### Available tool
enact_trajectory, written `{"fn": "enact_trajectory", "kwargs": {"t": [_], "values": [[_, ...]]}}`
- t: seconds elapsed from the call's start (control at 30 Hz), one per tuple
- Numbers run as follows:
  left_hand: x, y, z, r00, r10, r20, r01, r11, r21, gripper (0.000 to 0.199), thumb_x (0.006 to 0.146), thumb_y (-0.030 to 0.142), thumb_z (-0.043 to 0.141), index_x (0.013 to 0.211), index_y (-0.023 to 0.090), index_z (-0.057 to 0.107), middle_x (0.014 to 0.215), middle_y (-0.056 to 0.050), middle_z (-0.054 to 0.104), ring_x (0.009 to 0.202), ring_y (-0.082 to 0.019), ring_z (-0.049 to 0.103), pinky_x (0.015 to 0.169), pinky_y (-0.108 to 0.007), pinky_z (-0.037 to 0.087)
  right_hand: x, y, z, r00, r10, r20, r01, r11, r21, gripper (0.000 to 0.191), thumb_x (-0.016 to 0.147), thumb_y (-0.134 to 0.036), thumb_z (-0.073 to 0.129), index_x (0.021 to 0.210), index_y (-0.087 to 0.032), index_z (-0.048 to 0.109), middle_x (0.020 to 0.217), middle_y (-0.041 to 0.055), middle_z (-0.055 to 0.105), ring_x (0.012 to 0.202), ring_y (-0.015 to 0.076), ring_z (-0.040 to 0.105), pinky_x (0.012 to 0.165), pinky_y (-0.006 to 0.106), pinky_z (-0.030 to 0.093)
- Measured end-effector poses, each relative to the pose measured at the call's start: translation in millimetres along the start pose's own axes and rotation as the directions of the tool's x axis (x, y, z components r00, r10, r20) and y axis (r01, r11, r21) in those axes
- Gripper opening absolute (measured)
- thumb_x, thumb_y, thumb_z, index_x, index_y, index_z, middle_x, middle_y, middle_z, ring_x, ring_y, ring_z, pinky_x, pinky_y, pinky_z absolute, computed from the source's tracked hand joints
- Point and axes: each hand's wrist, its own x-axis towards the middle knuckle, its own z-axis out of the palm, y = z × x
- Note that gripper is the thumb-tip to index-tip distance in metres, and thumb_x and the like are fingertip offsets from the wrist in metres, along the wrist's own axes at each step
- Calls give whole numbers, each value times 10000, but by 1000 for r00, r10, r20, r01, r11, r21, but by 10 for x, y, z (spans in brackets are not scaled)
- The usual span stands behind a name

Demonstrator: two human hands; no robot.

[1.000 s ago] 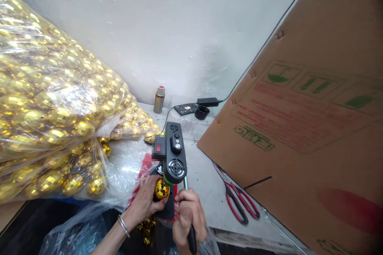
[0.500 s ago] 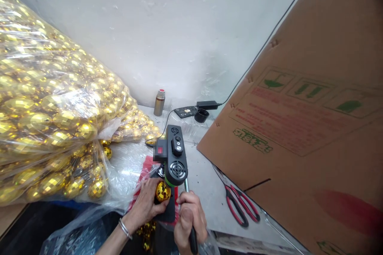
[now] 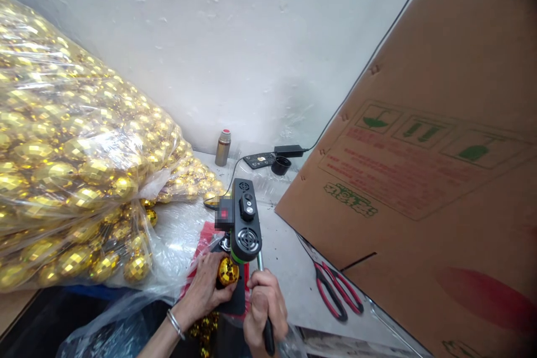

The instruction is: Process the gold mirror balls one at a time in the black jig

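Observation:
A shiny gold faceted ball [image 3: 228, 272] sits under the head of a black machine [image 3: 246, 221] with round vents and a green band. My left hand [image 3: 206, 285], a silver bangle at its wrist, curls round the ball from the left and below. Just right of the machine, my right hand [image 3: 265, 309] is wrapped round a metal lever [image 3: 260, 260] whose black handle end pokes out below the fist. The machine's black base [image 3: 235, 299] rests over red plastic [image 3: 208, 233]. What lies directly beneath the ball is hidden.
A big clear bag of gold balls [image 3: 79, 156] fills the left side. Red-and-black scissors [image 3: 338, 291] lie at the right, beside a large cardboard box [image 3: 419, 179]. Toward the wall stand a thermos [image 3: 223, 147], a black cup [image 3: 281, 165] and a power adapter [image 3: 288, 150].
The view has shifted slightly. Both hands keep nearly the same places on the ball and the lever.

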Motion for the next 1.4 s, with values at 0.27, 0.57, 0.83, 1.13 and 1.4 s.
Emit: {"fn": "enact_trajectory", "kwargs": {"t": [0.27, 0.57, 0.83, 1.13, 1.4], "values": [[-7, -21, 26, 1000, 0, -9, 0, 1000, -1, 418, 803, 269, 661, 1209, 216, 573, 1123, -100, 653, 1041, -319, 570, 950, -511, 454, -67, 60, 12, 998, -69, 14, 70, 997, -39, 289, 1007, -146, 358, 764, -222, 494, 715, -31, 573, 614, 114, 562, 757, 291, 501], [15, 12, 11, 999, -30, 22, 30, 999, 13, 367, 823, 300, 662, 1167, 193, 590, 1119, -116, 651, 1052, -329, 564, 955, -535, 455, -190, 210, 39, 984, -163, 75, 169, 982, -88, 321, 1049, -223, 338, 772, -227, 500, 736, -27, 597, 635, 112, 598, 720, 274, 526], [-255, -52, -11, 999, 42, 7, -42, 998, 41, 545, 825, 287, 710, 1331, 210, 520, 1264, -141, 642, 1183, -330, 592, 1025, -504, 487, 445, -280, -183, 970, 177, 170, -176, 984, -20, 220, 1011, -149, 432, 871, -205, 593, 726, -6, 553, 580, 104, 543, 538, 217, 424], [-110, -367, -876, 994, 38, -105, 35, 786, 617, 416, 1003, 267, 429, 1399, 185, 524, 1429, -164, 598, 1346, -314, 529, 1146, -511, 395, 275, -348, -9, 965, 260, 43, -263, 960, 91, 239, 1003, -140, 447, 796, -207, 545, 773, 3, 537, 604, 104, 501, 595, 238, 407], [537, -714, -1646, 916, -316, -248, 397, 624, 673, 349, 786, 40, 552, 1104, 105, 681, 1194, -272, 658, 1040, -406, 678, 890, -536, 503, 194, -240, -53, 978, 184, 95, -191, 979, 70, 233, 998, -129, 438, 804, -212, 536, 803, 10, 558, 621, 108, 543, 599, 233, 424]]}}
